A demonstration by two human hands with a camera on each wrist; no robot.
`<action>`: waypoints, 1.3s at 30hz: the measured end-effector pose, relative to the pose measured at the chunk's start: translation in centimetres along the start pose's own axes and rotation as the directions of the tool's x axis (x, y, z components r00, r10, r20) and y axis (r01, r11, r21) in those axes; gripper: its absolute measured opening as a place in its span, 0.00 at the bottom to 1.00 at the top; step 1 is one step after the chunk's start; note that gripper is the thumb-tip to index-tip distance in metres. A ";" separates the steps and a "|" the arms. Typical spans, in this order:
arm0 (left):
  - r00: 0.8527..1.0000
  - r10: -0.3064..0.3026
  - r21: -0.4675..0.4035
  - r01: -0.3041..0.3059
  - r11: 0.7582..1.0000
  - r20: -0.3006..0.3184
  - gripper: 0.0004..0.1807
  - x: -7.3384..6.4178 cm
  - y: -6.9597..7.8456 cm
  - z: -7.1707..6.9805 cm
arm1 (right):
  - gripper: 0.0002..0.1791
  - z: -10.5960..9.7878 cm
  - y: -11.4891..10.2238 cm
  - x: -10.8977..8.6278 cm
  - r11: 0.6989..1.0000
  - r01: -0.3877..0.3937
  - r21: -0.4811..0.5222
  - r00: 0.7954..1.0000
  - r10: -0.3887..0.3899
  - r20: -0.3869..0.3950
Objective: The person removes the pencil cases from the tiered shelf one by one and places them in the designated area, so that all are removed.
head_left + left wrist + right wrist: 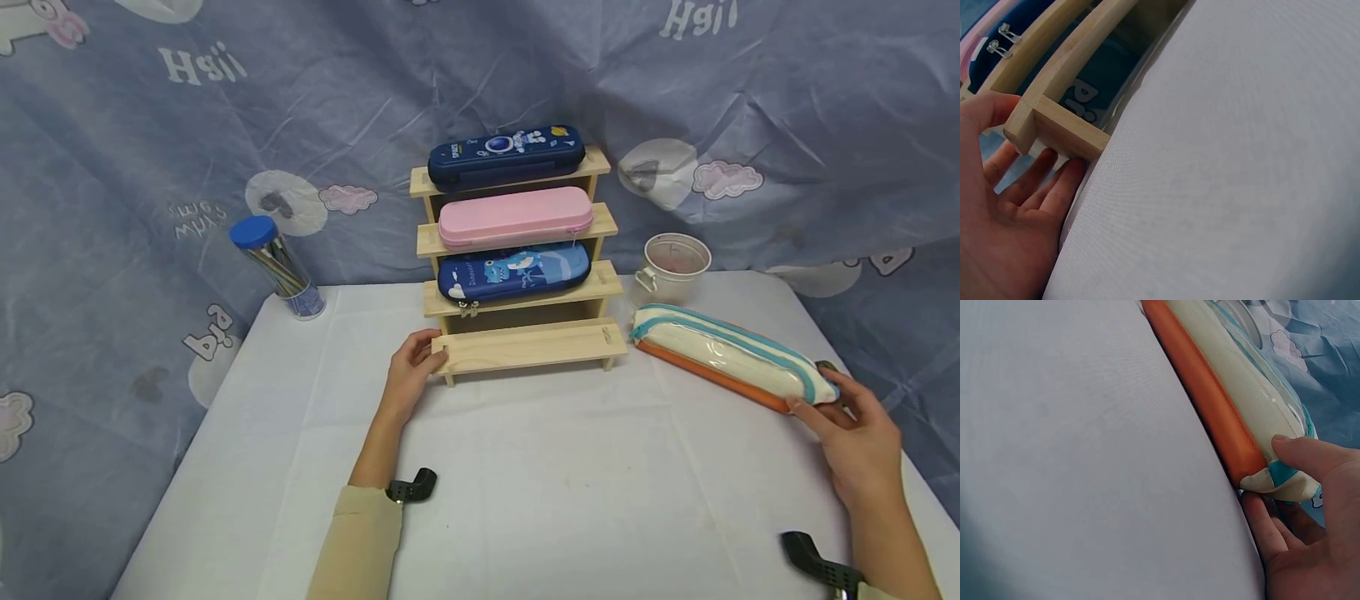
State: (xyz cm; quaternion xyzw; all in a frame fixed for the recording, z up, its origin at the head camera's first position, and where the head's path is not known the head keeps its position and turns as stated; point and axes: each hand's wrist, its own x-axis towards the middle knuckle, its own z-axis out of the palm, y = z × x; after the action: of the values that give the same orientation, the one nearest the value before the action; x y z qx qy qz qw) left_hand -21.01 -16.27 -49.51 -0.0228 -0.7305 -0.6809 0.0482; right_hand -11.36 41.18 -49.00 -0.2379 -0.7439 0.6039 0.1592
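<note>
At the left end of the lowest board of a stepped wooden rack [528, 348], my left hand [408, 375] grips the wood. The left wrist view shows its thumb on the board end [1019, 128] and the other fingers curled below, by the short leg. My right hand [862, 437] holds the near right end of a cream pencil case [720, 354] with turquoise trim and an orange base. Its thumb [1300, 450] presses the side while the fingers reach around under the end. This case lies slantwise on the table, right of the rack.
Upper steps bear a navy space pencil case [506, 158], a pink one [517, 217] and a blue dinosaur one [513, 273]. A pale metal cup [671, 271] stands behind the cream case. Back left, a blue-lidded tube of pencils [277, 267] leans. A patterned cloth [135, 150] hangs behind.
</note>
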 end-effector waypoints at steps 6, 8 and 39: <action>1.000 -0.011 -0.017 0.011 1.000 0.014 0.23 -0.1 -0.1 -0.1 | 0.39 0.2 0.0 0.1 0.997 0.018 -0.076 1.000 -0.019 -0.017; 1.000 -0.017 -0.021 0.017 1.000 0.026 0.24 0.0 -0.2 -0.2 | 0.39 0.3 0.0 0.1 0.992 0.013 -0.124 0.999 -0.017 -0.033; 0.997 -0.015 -0.007 0.015 1.000 0.074 0.25 -1.0 2.8 -0.1 | 0.39 2.2 -4.6 -1.0 0.902 0.087 -0.422 0.993 -0.110 -0.030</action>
State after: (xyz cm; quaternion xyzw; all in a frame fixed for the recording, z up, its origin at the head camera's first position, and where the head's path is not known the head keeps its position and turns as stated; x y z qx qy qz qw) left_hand -19.72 -16.15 -46.88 -0.0426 -0.7293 -0.6827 0.0160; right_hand -12.39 38.08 -44.95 -0.2446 -0.8629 0.4143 0.1544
